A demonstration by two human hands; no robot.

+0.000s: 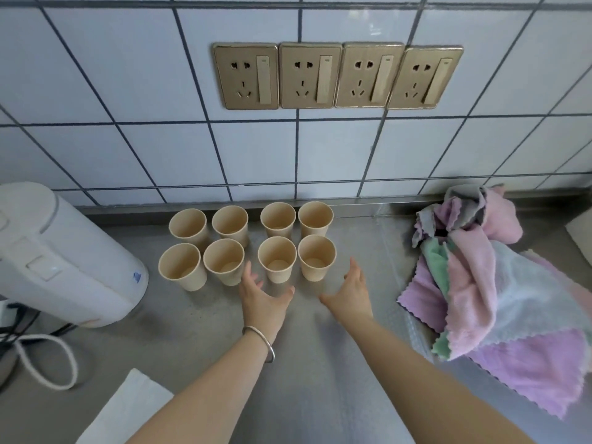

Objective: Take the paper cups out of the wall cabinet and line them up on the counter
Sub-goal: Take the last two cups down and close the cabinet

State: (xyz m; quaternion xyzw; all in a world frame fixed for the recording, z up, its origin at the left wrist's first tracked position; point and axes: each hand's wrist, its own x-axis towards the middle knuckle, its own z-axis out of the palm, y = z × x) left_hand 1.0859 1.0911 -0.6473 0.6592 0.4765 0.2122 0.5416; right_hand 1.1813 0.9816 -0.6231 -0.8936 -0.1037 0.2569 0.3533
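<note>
Several beige paper cups [277,261] stand upright and empty in two rows on the steel counter [307,363], close to the tiled wall. My left hand [261,296], with a silver bangle on its wrist, hovers just in front of the front row, fingers spread and holding nothing. My right hand [350,293] is beside it to the right, also spread and empty, a little short of the front right cup [316,258]. Neither hand touches a cup. The wall cabinet is out of view.
A white electric kettle [61,254] stands at the left with cords [41,360] trailing beside it. A heap of pastel cloths [499,293] lies at the right. A white cloth or paper [128,411] sits at the near left. Several gold sockets [336,76] are on the wall.
</note>
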